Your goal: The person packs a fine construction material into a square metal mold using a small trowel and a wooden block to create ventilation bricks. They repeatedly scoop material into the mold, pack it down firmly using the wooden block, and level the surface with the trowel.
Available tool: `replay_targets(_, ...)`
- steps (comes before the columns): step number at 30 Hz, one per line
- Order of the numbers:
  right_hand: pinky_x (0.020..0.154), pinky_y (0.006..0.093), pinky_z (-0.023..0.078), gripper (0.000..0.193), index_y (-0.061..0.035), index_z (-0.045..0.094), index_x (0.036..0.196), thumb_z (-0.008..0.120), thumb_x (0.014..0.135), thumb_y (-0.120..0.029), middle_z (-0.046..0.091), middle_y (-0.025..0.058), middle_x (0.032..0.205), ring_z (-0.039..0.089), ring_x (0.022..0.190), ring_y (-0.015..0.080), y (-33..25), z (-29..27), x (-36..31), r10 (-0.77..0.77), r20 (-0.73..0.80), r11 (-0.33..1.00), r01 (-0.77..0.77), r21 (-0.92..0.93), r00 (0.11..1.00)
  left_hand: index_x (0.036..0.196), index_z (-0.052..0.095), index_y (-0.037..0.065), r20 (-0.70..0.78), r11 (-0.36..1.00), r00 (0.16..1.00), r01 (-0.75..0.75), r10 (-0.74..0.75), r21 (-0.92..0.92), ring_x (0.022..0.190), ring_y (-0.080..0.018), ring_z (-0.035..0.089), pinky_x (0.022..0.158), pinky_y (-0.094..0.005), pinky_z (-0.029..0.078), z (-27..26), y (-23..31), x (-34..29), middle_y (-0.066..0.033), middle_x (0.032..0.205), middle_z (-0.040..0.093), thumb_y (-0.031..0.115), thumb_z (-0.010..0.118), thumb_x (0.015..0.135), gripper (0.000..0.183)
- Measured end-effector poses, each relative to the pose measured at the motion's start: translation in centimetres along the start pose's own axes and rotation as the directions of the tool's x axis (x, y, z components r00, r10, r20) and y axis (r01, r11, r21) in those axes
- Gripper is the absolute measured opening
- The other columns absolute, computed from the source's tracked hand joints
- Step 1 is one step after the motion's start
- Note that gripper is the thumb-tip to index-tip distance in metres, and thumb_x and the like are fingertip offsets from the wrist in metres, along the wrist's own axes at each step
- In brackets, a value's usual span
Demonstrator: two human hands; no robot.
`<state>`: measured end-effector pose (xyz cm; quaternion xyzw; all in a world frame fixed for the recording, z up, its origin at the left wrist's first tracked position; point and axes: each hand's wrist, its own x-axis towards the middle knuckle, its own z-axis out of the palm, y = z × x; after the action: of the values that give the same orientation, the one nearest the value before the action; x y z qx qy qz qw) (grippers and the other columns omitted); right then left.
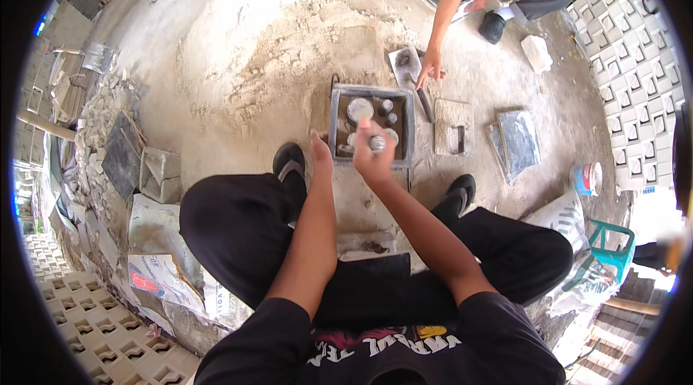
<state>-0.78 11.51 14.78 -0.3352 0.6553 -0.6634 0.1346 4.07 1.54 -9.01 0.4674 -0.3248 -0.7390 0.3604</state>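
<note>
Between my feet lies a dark rectangular mould box [410,125] with grey material inside. Several round pieces stand in it, among them a broad pale disc [359,109] and small dark cylinders [387,106]. My right hand [374,159] is closed over the box's near part, around a grey round-ended piece [376,144]; its lower end is hidden and the hand slightly blurred. My left hand [321,152] is held edge-on beside the box's left wall, fingers seemingly straight and holding nothing. Whether it touches the wall I cannot tell.
Across from me a seated person's hand [431,67] reaches toward a trowel [406,66] beyond the box. A pale slotted block [453,128] and dark plates [518,141] lie to the right. Pale powder [267,31] is heaped at the back. A green stool [611,248] stands far right.
</note>
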Motion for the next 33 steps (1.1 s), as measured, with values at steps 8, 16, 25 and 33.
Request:
replay_targets(8, 0.049, 0.0295, 0.038, 0.042, 0.0022, 0.055, 0.070, 0.052, 0.096, -0.030, 0.045, 0.0026, 0.054, 0.039, 0.057, 0.0072, -0.9, 2.5, 1.3, -0.004, 0.120, 0.999, -0.001, 0.044, 0.993, 0.099, 0.065, -0.003, 0.102, 1.000, 0.995, 0.017, -0.015, -0.017, 0.083, -0.0194, 0.060, 0.079, -0.0329, 0.045, -1.6, 1.9, -0.1, -0.0105, 0.091, 0.068, 0.051, 0.017, 0.097, 0.072)
replay_targets(16, 0.047, 0.0299, 0.035, 0.045, 0.0010, 0.054, 0.061, 0.055, 0.095, -0.029, 0.044, 0.0023, 0.049, 0.038, 0.054, 0.0057, -0.4, -0.9, 1.3, 0.129, 0.168, 0.992, -0.127, -0.026, 0.977, 0.097, 0.064, -0.005, 0.064, 0.995, 0.996, 0.065, -0.069, 0.070, 0.082, -0.0218, 0.061, 0.080, -0.0333, 0.045, -1.3, 2.0, -0.3, -0.0125, 0.091, 0.067, 0.057, 0.016, 0.096, 0.079)
replay_targets(25, 0.042, 0.0242, 0.025, 0.043, -0.0076, 0.047, 0.056, 0.055, 0.096, -0.023, 0.041, -0.0070, 0.051, 0.034, 0.047, 0.0023, 2.0, -3.8, 1.8, 0.036, 0.157, 0.999, -0.039, 0.018, 0.987, 0.110, 0.062, -0.007, -0.158, 0.856, 0.987, 0.064, 0.021, 0.512, 0.105, -0.0343, 0.056, 0.094, -0.0400, 0.039, -1.4, -0.3, 1.0, -0.0214, 0.107, 0.063, 0.060, 0.018, 0.095, 0.081)
replay_targets(33, 0.042, 0.0239, 0.025, 0.046, -0.0105, 0.040, 0.054, 0.055, 0.096, -0.023, 0.039, -0.0068, 0.051, 0.034, 0.046, 0.0028, 3.5, -6.3, 1.4, 0.119, 0.067, 0.986, -0.125, 0.106, 0.991, 0.117, 0.057, -0.006, -0.187, 0.785, 0.965, -0.032, 0.186, 0.619, 0.115, -0.0417, 0.051, 0.097, -0.0457, 0.037, 2.2, 1.7, -2.0, -0.0281, 0.116, 0.058, 0.059, 0.018, 0.095, 0.079)
